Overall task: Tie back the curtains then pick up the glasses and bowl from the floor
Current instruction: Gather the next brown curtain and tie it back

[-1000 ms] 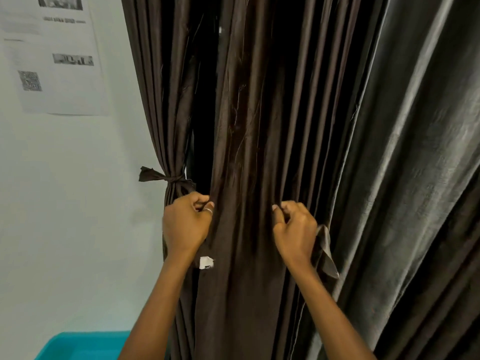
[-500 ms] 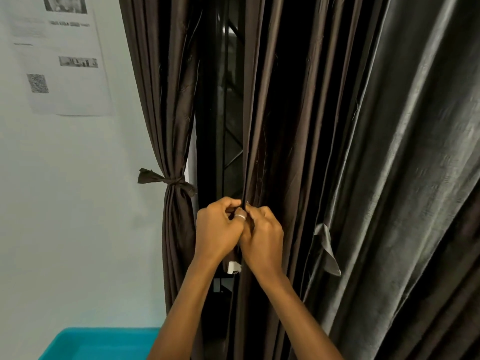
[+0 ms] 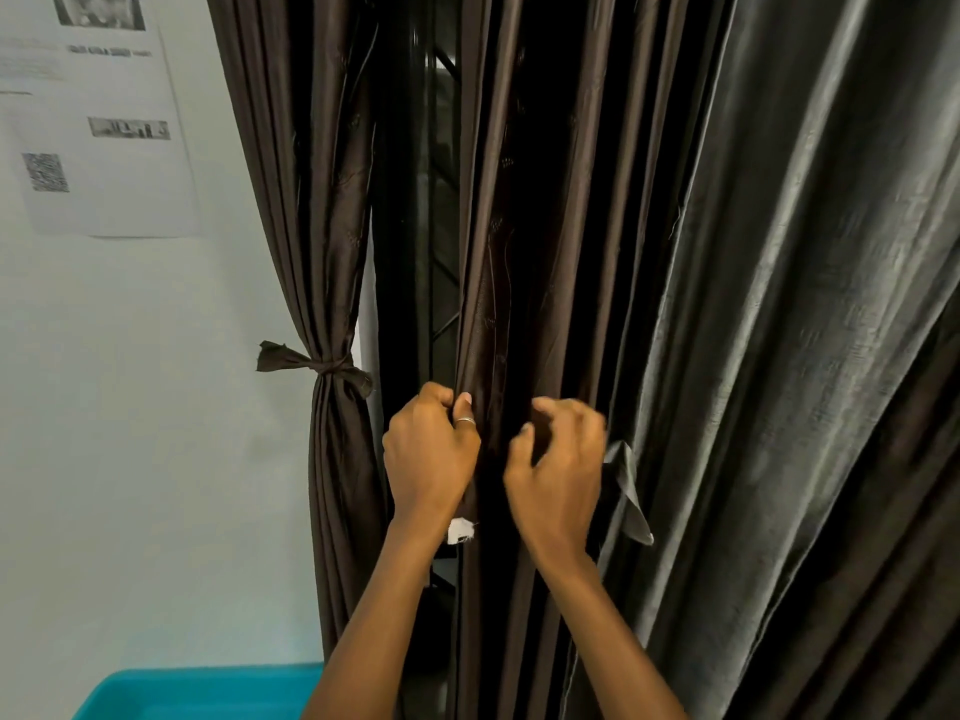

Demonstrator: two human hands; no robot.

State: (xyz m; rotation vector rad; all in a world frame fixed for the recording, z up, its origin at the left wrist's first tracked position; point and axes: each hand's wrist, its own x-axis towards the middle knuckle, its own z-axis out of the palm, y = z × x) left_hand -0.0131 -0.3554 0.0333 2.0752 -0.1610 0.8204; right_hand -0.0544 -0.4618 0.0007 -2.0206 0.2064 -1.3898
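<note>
Curtain (image 3: 545, 252) gripped by left hand (image 3: 428, 459), right hand (image 3: 558, 475) loose-fingered, empty; teal bin (image 3: 208, 677), inside unseen.

A pale wall (image 3: 130, 407) fills the left side. A white sheet of paper (image 3: 119, 200) is stuck high up on it. The paper has a small grey picture (image 3: 98, 12) at the top and a line of dark words under it. Another small grey picture (image 3: 129, 128) sits lower down. A square code (image 3: 45, 172) made of tiny black dots is near the paper's left edge. The words are too blurry to read. At the bottom left, the top of a bright blue tub (image 3: 197, 693) shows. In the middle is a dark window (image 3: 441, 122) with thin black bars (image 3: 429, 252), some straight up and some slanted.
</note>
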